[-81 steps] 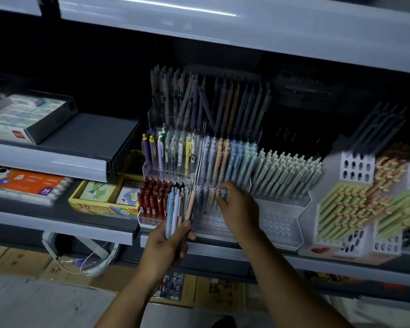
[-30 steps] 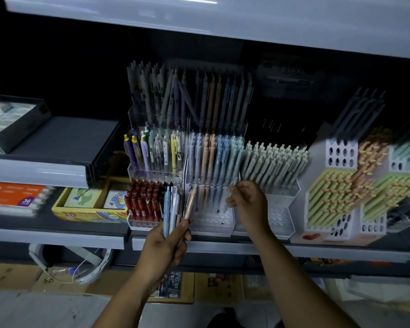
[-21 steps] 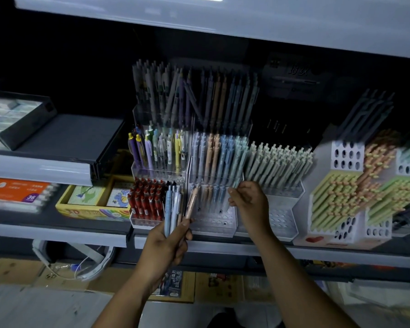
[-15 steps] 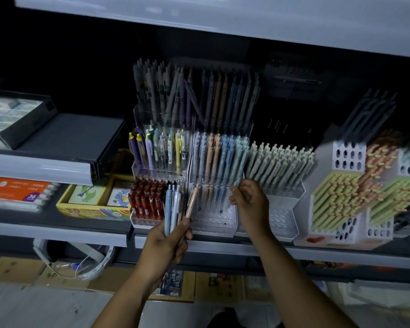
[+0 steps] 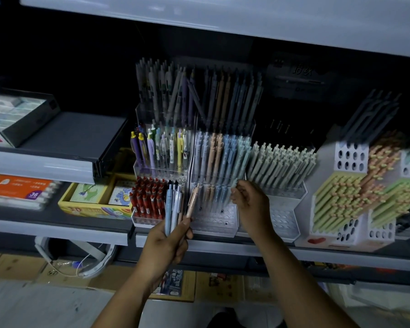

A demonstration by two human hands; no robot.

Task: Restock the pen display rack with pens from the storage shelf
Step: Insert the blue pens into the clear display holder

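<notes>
Pens [image 5: 173, 205] stand upward out of left grip [image 5: 166, 245], beside rack [image 5: 214, 224].

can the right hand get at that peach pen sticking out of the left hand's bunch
Probably yes. The peach pen leans out rightward from the bunch in the left hand, and nothing lies between it and the right hand close by. That hand seems to pinch a pale pen, though.

The packed pens [image 5: 148, 201] are red, the held bunch [image 5: 173, 207] pale blue, white and peach, the box [image 5: 92, 209] at nine o'clock yellow, the perforated holder [image 5: 350, 157] at three o'clock white
</notes>
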